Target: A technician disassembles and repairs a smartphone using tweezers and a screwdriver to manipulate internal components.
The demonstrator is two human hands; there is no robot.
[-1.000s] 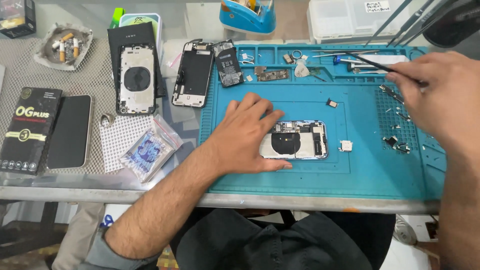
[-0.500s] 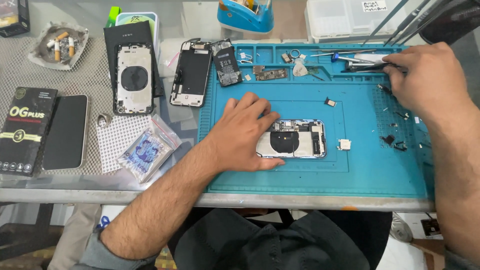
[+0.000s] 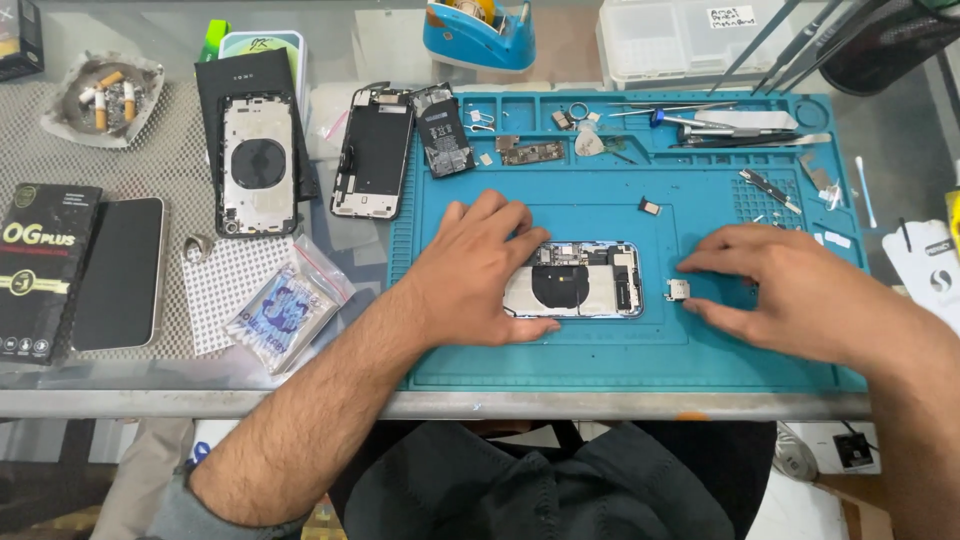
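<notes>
My left hand (image 3: 480, 275) lies flat on the opened phone body with exposed dark coil and circuit boards (image 3: 580, 280), fingers spread and pressing its left end down. The phone body sits mid-mat on the teal silicone repair mat (image 3: 600, 350), long side running left to right. My right hand (image 3: 790, 290) is just right of it, thumb and forefinger slightly parted around the small silver metal component (image 3: 677, 290) lying on the mat just beside the phone's right end. Can't tell if the fingertips touch it; not a closed pinch.

A tiny dark chip (image 3: 650, 207) sits far of the phone. Far edge of the mat: tray slots with metal tweezers and thin tools (image 3: 720, 125), a small circuit board (image 3: 532, 152), a black battery (image 3: 445, 130). Left of the mat on the glass tabletop (image 3: 300, 370): black phone screen assembly (image 3: 372, 150), silver phone back housing with round coil (image 3: 258, 165), clear zip bag with blue parts (image 3: 285, 315), black phone lying face up (image 3: 120, 272), black retail box (image 3: 35, 270). Far left, foil ashtray with cigarette butts (image 3: 100, 98). Far middle, blue tape dispenser (image 3: 478, 35). Far right, clear plastic organiser box (image 3: 690, 40).
</notes>
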